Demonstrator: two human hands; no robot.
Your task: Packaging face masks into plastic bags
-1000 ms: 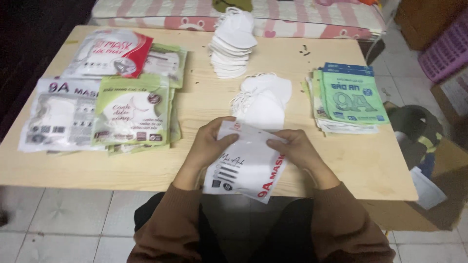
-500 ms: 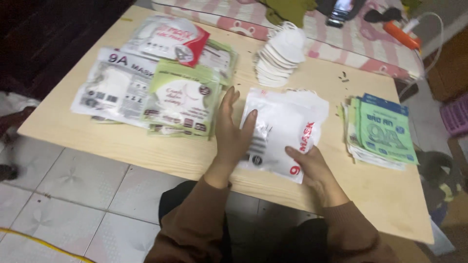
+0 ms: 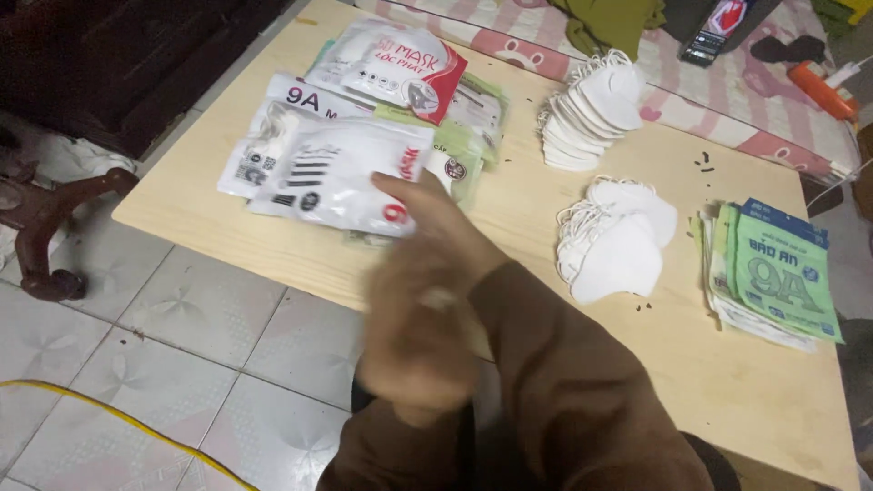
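Observation:
My right hand (image 3: 436, 223) reaches across to the left and grips the right edge of a white mask packet (image 3: 332, 177), which lies on top of a pile of mask packets (image 3: 273, 118) on the light wooden table (image 3: 509, 205). A red and white packet (image 3: 391, 68) tops the back of that pile. My left hand (image 3: 414, 341) is blurred in front of my body, below the table edge, and seems to hold nothing. Brown sleeves cover both arms.
A stack of white masks (image 3: 591, 109) stands at the table's back. Several loose white masks (image 3: 618, 241) lie right of centre, and a pile of green packets (image 3: 777, 273) at the right edge. A dark wooden leg (image 3: 45, 218) and yellow cable (image 3: 118, 418) are on the tiled floor.
The white packet has gone from the table's middle, between both hands, to the top of the left pile. My right hand carried it there; my left hand came off and dropped back.

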